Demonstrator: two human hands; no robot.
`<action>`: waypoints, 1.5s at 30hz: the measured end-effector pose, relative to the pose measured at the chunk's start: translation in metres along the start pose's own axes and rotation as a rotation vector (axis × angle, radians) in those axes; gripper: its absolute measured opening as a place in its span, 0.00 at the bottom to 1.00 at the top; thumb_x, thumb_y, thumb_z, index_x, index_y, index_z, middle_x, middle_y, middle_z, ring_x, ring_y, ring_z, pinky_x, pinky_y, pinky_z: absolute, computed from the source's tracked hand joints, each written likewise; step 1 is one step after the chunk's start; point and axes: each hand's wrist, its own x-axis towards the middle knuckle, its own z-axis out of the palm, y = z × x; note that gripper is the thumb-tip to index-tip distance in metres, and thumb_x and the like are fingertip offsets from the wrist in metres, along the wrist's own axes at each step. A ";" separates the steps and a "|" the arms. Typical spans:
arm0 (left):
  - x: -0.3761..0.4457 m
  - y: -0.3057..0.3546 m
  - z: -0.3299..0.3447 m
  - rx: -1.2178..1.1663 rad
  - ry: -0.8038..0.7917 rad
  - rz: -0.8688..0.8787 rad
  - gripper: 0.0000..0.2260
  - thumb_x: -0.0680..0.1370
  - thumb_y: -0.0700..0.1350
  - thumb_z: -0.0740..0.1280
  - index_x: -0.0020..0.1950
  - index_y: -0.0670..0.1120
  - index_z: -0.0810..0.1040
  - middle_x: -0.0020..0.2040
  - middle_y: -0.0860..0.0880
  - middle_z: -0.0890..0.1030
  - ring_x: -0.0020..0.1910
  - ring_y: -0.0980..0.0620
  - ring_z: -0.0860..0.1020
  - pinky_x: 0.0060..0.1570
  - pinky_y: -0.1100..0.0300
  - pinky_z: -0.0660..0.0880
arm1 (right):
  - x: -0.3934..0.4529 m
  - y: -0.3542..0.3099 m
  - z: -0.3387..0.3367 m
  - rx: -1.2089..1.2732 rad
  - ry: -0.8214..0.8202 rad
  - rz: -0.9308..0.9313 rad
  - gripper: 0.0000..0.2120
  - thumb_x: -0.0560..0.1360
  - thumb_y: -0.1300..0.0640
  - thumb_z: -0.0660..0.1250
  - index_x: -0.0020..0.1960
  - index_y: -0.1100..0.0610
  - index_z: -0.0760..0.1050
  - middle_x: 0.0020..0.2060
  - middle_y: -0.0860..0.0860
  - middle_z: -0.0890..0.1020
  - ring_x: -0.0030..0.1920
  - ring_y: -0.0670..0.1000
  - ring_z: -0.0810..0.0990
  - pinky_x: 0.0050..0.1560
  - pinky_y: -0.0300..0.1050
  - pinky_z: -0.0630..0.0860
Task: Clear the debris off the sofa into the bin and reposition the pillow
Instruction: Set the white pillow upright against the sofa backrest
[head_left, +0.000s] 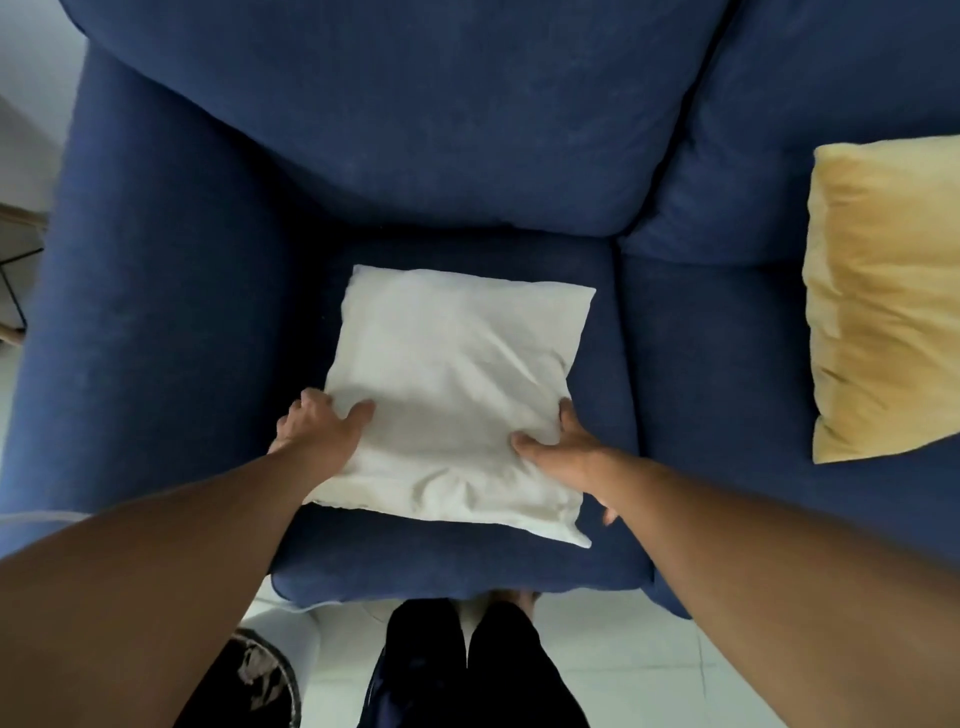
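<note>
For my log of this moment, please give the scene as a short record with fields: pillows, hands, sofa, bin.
white pillow: flat on the left seat cushion
left hand: grips its left edge
right hand: grips its right edge
yellow pillow: on the right seat, against the backrest
sofa: blue, no debris visible
bin: partly visible, lower left on the floor

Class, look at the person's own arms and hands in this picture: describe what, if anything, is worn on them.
Nothing is worn on them. The left hand and the right hand are bare, with no gloves, rings or watch visible. Both forearms are bare as far as the picture's edge, with no sleeve in view.
</note>
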 end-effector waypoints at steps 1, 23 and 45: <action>0.003 -0.002 0.001 -0.060 -0.024 -0.038 0.37 0.74 0.71 0.61 0.72 0.46 0.66 0.64 0.44 0.74 0.61 0.39 0.74 0.56 0.44 0.73 | 0.002 -0.001 0.004 0.043 0.001 0.031 0.54 0.72 0.24 0.64 0.81 0.37 0.30 0.82 0.50 0.59 0.77 0.62 0.65 0.67 0.60 0.69; -0.001 0.009 -0.038 -0.149 -0.157 -0.067 0.49 0.67 0.78 0.59 0.76 0.45 0.64 0.67 0.42 0.75 0.60 0.38 0.77 0.51 0.49 0.70 | -0.023 -0.018 -0.023 0.399 0.249 0.084 0.38 0.68 0.29 0.73 0.67 0.54 0.74 0.56 0.51 0.82 0.54 0.57 0.82 0.59 0.55 0.79; -0.018 0.096 -0.169 -0.458 -0.155 0.089 0.18 0.74 0.63 0.73 0.52 0.50 0.83 0.47 0.48 0.86 0.45 0.47 0.85 0.50 0.50 0.81 | -0.071 -0.083 -0.157 0.482 0.418 -0.210 0.08 0.77 0.53 0.75 0.55 0.50 0.79 0.43 0.52 0.85 0.33 0.51 0.82 0.26 0.41 0.73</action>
